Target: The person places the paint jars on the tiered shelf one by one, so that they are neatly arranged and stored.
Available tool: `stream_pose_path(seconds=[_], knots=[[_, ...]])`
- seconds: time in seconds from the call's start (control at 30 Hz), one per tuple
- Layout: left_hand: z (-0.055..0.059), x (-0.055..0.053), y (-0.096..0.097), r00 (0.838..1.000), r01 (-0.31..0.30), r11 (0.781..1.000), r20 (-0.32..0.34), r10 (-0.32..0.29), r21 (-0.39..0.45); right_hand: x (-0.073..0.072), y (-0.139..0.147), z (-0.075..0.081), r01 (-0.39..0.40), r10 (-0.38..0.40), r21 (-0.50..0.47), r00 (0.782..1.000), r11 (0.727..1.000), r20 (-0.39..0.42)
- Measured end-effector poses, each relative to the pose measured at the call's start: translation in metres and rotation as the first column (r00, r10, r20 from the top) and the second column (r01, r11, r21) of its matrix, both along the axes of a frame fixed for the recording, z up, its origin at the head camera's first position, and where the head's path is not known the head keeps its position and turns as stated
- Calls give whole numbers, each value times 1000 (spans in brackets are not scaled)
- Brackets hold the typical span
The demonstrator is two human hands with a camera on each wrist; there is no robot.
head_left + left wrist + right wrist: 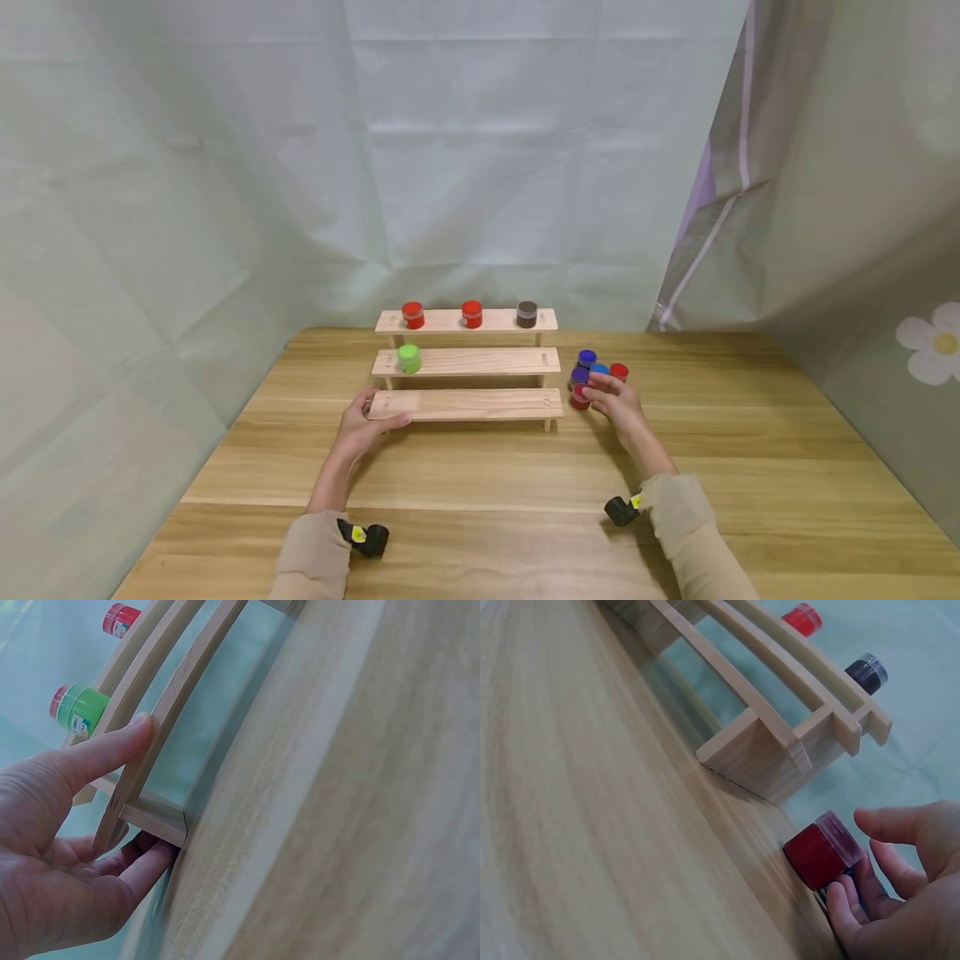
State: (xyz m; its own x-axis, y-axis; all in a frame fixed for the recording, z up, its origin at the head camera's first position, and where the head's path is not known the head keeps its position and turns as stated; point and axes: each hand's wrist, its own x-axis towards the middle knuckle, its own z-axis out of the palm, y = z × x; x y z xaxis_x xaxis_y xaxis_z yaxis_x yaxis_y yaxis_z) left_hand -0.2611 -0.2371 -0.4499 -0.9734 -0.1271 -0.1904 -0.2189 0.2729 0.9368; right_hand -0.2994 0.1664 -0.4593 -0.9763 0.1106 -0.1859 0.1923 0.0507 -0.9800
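Observation:
A three-tier wooden rack stands on the table. My left hand grips the left end of its lowest shelf, thumb on the front edge and fingers around the end, as the left wrist view shows. On the middle shelf sits a green paint jar. To the right of the rack, my right hand is over a cluster of small paint jars. Its fingertips are right at a dark red jar, the thumb apart from the lid. Blue jar, purple jar and red jar stand around it, partly overlapped by the fingers.
Along the top shelf stand a red jar, a second red jar and a black jar. Pale fabric hangs behind the wood-grain table and at both sides.

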Motion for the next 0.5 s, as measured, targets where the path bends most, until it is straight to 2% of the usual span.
stream_pose_path(seconds=[0.5], knots=[[0, 1, 0, 1000, -5, 1000, -1, 5, 17, 2, -4, -4, -42, 45, 99, 999, 994, -25]])
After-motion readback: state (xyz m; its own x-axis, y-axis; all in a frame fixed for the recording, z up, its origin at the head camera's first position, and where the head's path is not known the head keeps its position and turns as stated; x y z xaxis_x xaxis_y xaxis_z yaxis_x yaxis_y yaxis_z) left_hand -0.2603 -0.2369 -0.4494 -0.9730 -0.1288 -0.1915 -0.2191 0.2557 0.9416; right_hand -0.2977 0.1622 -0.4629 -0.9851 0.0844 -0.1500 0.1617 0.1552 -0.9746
